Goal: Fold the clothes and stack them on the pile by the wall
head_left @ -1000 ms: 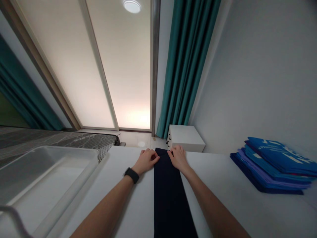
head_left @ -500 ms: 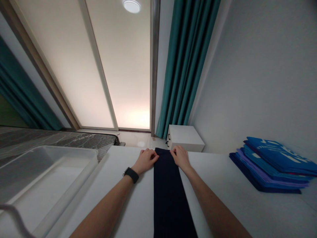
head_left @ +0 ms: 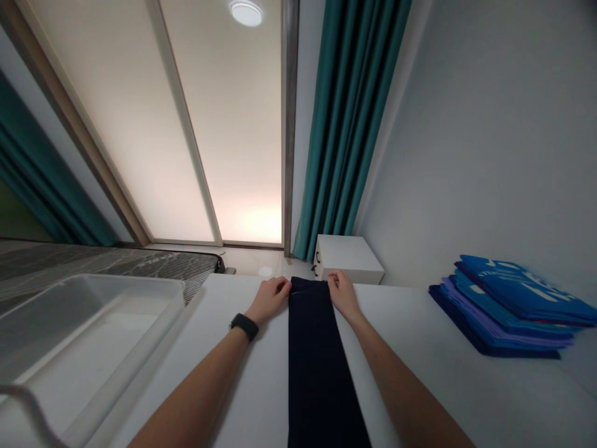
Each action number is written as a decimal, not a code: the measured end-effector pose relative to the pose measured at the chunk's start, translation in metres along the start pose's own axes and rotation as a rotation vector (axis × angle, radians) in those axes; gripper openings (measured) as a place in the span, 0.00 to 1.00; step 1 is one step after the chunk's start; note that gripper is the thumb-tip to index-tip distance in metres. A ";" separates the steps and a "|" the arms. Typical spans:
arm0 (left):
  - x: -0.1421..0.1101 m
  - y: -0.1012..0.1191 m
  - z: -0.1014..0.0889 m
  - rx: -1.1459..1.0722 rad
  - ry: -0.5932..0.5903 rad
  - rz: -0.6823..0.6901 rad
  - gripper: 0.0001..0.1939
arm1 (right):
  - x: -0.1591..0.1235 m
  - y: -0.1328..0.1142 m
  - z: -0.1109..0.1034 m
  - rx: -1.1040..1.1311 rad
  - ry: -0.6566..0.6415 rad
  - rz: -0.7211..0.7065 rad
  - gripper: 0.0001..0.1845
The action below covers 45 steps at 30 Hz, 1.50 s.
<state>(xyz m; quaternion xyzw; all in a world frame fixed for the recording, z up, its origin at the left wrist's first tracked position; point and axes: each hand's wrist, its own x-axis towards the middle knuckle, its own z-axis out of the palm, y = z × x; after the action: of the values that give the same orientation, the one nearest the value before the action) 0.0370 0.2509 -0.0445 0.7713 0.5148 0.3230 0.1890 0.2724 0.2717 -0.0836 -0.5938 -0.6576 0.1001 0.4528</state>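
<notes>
A long strip of dark navy folded cloth (head_left: 317,367) lies lengthwise on the white table (head_left: 252,386), running from the far edge toward me. What garment it is, I cannot tell. My left hand (head_left: 269,300), with a black watch on the wrist, pinches the left corner of its far end, fingers closed. At the right far corner, my right hand (head_left: 342,295) is closed with thumb and fingertips on the cloth's edge. Between the hands a slanting fold line shows in the far end.
A stack of folded blue and purple clothes (head_left: 513,311) sits on the table at the right, by the wall. On the left stands a clear plastic bin (head_left: 177,292). Beyond the far edge are a white cabinet (head_left: 349,252) and a teal curtain (head_left: 349,124).
The far end of the cloth now shows a slanting fold that was not visible before. Both hands have shifted slightly, staying at its corners.
</notes>
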 end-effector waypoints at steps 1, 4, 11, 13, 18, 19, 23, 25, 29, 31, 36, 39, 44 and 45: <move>0.000 0.000 0.001 0.016 -0.010 0.018 0.18 | -0.001 0.000 -0.001 0.010 0.008 0.000 0.12; 0.000 -0.001 0.002 0.058 -0.023 0.047 0.18 | -0.002 -0.001 -0.002 0.028 0.029 0.005 0.12; -0.006 0.001 0.005 0.129 -0.009 0.078 0.14 | -0.010 -0.008 -0.008 0.041 0.001 -0.044 0.11; -0.011 0.002 0.004 0.139 -0.003 0.090 0.14 | -0.015 -0.011 -0.010 0.043 -0.024 -0.065 0.12; -0.024 0.007 0.002 0.146 -0.022 0.122 0.17 | -0.030 -0.020 -0.019 0.045 -0.075 -0.097 0.14; -0.028 0.008 0.002 0.151 -0.021 0.136 0.17 | -0.033 -0.021 -0.021 0.046 -0.082 -0.103 0.14; -0.046 0.020 -0.003 0.195 -0.015 0.260 0.21 | -0.051 -0.030 -0.032 0.047 -0.117 -0.144 0.14; -0.059 0.031 -0.008 0.210 -0.037 0.338 0.22 | -0.063 -0.035 -0.039 0.036 -0.152 -0.182 0.14; -0.092 0.061 -0.022 0.219 -0.132 0.490 0.13 | -0.089 -0.048 -0.054 -0.010 -0.203 -0.242 0.12; -0.109 0.076 -0.028 0.212 -0.258 0.608 0.13 | -0.104 -0.057 -0.065 -0.009 -0.209 -0.253 0.11; -0.137 0.092 -0.032 0.160 -0.383 0.754 0.12 | -0.143 -0.088 -0.096 -0.078 -0.279 -0.352 0.08; -0.143 0.090 -0.029 0.132 -0.423 0.736 0.11 | -0.164 -0.103 -0.111 -0.204 -0.411 -0.525 0.08; -0.144 0.090 -0.032 0.070 -0.446 0.649 0.10 | -0.188 -0.112 -0.113 -0.229 -0.521 -0.551 0.09; -0.144 0.090 -0.034 0.069 -0.448 0.644 0.10 | -0.191 -0.113 -0.110 -0.231 -0.508 -0.527 0.10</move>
<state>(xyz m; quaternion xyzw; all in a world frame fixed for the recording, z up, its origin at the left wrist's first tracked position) 0.0363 0.0818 -0.0071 0.9506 0.2030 0.1718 0.1599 0.2509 0.0292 -0.0364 -0.4077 -0.8859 0.0493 0.2156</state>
